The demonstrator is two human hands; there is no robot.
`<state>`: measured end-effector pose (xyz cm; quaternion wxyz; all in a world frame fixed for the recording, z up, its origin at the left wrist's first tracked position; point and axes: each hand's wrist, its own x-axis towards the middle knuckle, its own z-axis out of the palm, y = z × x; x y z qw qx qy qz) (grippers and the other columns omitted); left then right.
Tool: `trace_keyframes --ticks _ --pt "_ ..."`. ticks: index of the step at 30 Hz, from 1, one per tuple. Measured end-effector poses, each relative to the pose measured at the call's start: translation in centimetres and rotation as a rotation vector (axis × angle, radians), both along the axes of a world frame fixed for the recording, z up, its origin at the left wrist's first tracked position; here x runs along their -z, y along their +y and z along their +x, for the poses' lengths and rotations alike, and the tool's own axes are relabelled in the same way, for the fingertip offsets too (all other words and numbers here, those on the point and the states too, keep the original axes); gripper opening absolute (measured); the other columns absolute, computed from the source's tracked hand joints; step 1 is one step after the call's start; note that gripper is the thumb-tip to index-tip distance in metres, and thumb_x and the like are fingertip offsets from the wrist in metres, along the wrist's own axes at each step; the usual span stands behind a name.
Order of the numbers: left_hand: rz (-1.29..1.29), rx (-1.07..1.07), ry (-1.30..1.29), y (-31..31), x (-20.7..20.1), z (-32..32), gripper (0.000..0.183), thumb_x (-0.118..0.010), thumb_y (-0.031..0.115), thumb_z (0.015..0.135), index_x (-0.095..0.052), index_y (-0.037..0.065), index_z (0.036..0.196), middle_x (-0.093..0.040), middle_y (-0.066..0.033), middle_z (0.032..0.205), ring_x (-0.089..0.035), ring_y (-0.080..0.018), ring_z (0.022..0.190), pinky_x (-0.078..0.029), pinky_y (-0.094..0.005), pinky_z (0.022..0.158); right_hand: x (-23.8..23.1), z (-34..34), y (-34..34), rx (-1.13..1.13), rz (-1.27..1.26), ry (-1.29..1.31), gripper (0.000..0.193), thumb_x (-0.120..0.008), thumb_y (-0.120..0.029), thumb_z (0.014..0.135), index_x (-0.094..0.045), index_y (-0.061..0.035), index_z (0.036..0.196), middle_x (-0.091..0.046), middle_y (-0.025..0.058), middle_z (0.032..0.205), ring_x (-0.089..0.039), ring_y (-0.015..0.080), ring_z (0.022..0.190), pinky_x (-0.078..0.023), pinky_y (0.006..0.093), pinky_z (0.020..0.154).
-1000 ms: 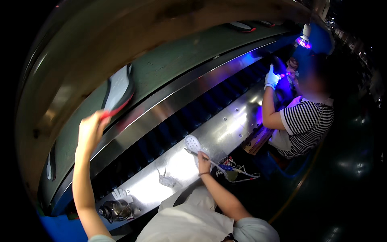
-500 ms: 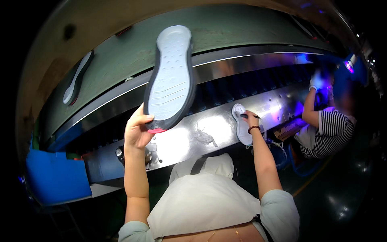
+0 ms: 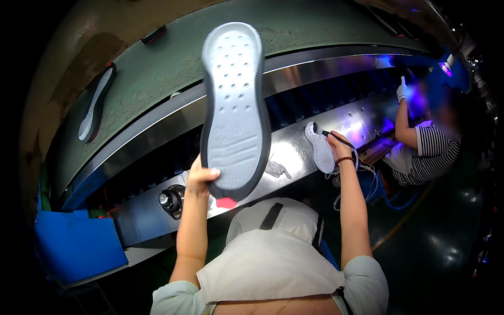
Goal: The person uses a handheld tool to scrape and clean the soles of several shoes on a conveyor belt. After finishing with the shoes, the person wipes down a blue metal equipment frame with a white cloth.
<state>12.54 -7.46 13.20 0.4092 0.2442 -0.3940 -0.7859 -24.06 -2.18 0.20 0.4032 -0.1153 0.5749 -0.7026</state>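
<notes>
My left hand grips a shoe sole by its lower left edge, thumb on the upper face. This sole is pale grey-white inside with small dimples and slanted grooves, a black rim and a pink-red lower tip. It is held up above the metal bench. In my right hand is a slim black pen-like tool, its end beside the upper right edge of a second, white sole. That one lies on the bench, with a dark patch at its top end. A crumpled pale scrap lies between my hands.
Beyond the bench runs a green conveyor belt carrying a sole at left. A round black-and-silver device and a blue box stand at left. White cables hang at right, near a co-worker in a striped top under a purple lamp.
The sole in my left hand has come closer and to the right. My right hand has drawn the pen-like tool from over the white sole to its right edge. The co-worker's gloved hand has risen.
</notes>
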Motion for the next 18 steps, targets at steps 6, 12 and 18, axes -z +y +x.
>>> trace_keyframes --ticks 6,12,18 --pt "-0.038 0.295 0.551 1.0 -1.6 -2.7 0.094 -0.046 0.065 0.058 -0.018 0.002 0.122 -0.028 -0.0191 0.12 -0.036 -0.0317 0.106 -0.034 -0.042 0.084 -3.1 1.0 2.2 -0.103 0.009 -0.141 0.022 -0.057 -0.002 0.067 -0.049 0.0011 0.088 -0.051 0.0071 0.076 -0.051 0.0141 0.067 -0.041 0.0202 0.054" --pt "-0.047 -0.085 0.387 2.3 1.2 -4.8 0.091 -0.045 0.066 0.058 -0.021 0.003 0.12 -0.036 -0.0207 0.112 -0.04 -0.0356 0.099 -0.038 -0.0427 0.081 -8.4 1.6 2.6 -0.362 -0.158 -0.155 0.018 -0.055 -0.003 0.068 -0.05 -0.0019 0.085 -0.054 0.0066 0.074 -0.052 0.0134 0.066 -0.041 0.0215 0.054" --pt "0.363 -0.264 0.512 4.3 3.6 -9.6 0.079 -0.03 0.067 0.065 -0.034 0.006 0.115 -0.042 -0.0108 0.111 -0.042 -0.0255 0.098 -0.031 -0.0355 0.087 -13.9 5.0 0.6 -0.777 -0.33 -0.089 0.016 -0.057 0.0 0.066 -0.053 0.002 0.081 -0.056 0.0088 0.073 -0.052 0.0112 0.064 -0.041 0.0197 0.057"
